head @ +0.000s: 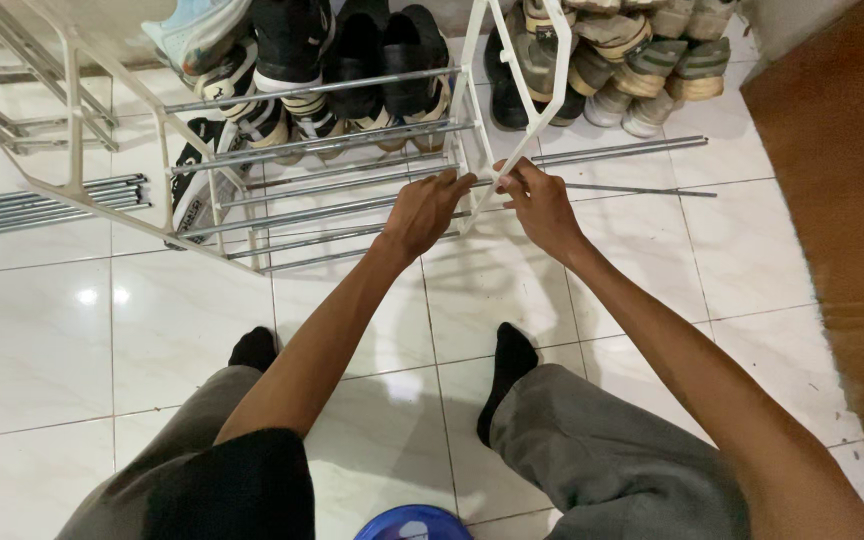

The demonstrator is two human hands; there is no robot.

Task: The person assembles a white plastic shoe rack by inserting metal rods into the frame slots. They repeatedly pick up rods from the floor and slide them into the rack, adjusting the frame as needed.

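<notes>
White glossy floor tiles (72, 340) fill the view, and a half-built shoe rack (282, 150) stands on them ahead of the person's socked feet. Both hands are on it at the near right corner: the left hand (424, 212) is clenched around the end of a chrome rod (292, 215), and the right hand (540, 205) pinches the white side frame (537, 115) just beside it, the two hands almost touching. Dark sneakers (352, 60) sit behind the upper rails, and stacked tan shoes (642, 60) rest on the floor to the right. Loose rods (642, 148) lie on the tiles past the right hand, more rods (42, 205) off at the left. A brown mat (842, 180) borders the right side.
</notes>
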